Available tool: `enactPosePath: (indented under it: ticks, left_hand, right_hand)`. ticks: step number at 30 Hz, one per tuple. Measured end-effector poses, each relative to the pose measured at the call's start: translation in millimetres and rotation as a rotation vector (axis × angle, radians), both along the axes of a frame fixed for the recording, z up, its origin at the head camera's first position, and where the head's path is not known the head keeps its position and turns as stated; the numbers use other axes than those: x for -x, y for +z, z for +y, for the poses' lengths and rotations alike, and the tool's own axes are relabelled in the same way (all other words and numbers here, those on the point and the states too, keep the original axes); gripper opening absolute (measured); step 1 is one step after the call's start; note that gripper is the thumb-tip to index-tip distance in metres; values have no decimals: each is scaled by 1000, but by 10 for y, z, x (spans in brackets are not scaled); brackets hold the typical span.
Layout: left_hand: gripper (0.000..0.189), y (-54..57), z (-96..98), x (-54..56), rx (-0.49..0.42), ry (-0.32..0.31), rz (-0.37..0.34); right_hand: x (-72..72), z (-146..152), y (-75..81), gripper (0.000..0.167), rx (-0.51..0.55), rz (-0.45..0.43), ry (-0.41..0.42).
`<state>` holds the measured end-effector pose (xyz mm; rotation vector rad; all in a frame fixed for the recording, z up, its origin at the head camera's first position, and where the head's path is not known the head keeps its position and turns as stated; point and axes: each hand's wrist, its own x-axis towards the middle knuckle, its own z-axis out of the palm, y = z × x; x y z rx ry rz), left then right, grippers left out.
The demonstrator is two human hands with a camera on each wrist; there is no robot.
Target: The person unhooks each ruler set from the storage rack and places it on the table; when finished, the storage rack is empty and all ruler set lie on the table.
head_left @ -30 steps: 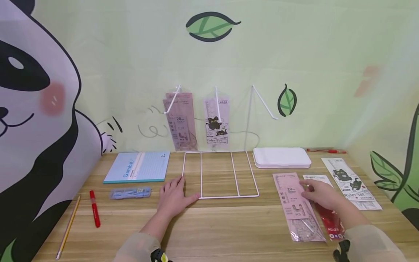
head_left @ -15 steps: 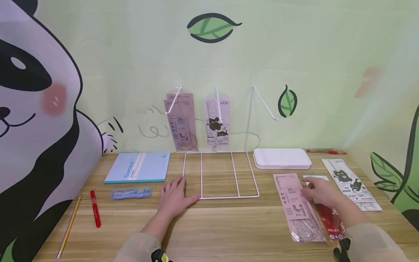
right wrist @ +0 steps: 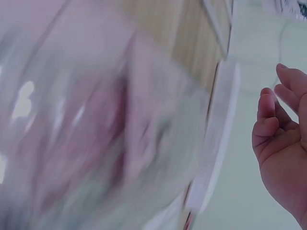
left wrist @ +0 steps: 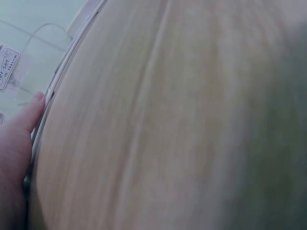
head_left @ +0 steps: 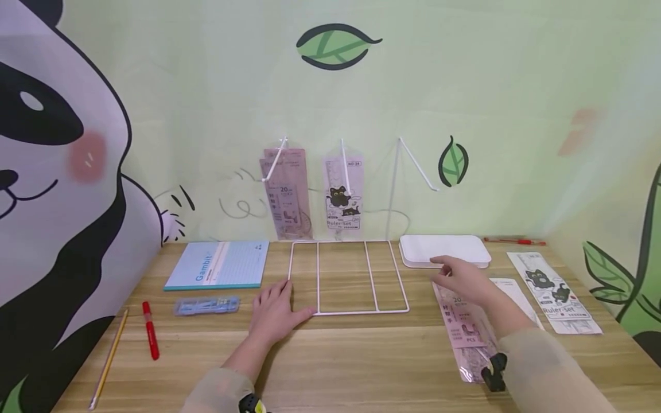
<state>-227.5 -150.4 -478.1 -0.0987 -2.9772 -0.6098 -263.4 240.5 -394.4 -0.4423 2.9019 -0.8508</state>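
My left hand (head_left: 275,310) rests at the near left corner of a white wire display rack (head_left: 347,312), fingers spread along its side and thumb at the front bar. The left wrist view catches the thumb (left wrist: 32,111) against the bar. My right hand (head_left: 457,279) hovers over the top end of a pink packaged ruler set (head_left: 462,327) lying on the table, partly covering it. In the right wrist view the right hand's fingers (right wrist: 267,122) are loosely bent with nothing between them. Another ruler packet (head_left: 518,295) is partly hidden under the right forearm.
Pink ruler sets (head_left: 289,195) hang on the rack's left hook, and a cat-print ruler set (head_left: 342,201) on the middle one. The right hook (head_left: 418,164) is bare. Around lie a notebook (head_left: 217,264), a white case (head_left: 445,248), a cat-print packet (head_left: 552,292) and a red marker (head_left: 150,330).
My right hand has moved left and away from me, from between the two packets to over the pink set's top end. The left hand stays at the rack.
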Motion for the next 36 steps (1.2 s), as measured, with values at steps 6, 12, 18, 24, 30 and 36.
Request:
enactPosePath:
  ticks: [6,12,18,24,30,36]
  left_hand:
    - [98,-7,6,-5,3,5,-2]
    - [97,-10,21,-10,3,-5,-5]
    - [97,-27,26,-9,5,-3,-6]
    - [97,-8,17,-12,4,-3,-11]
    - [95,-10,-13,7,7,1,8]
    - [96,-10,-7,13,12,2,13]
  right_hand:
    - [180,-408,31,46,63,102,66]
    - [280,-769,115,48,143,116,110]
    - [390,-1072,274,54,218,159,80]
    - [510,-1254,493,58,334,166,1]
    - [643,-1351,605,61,438,169,-102]
    - [752,-1430,641,59,543,204,-141]
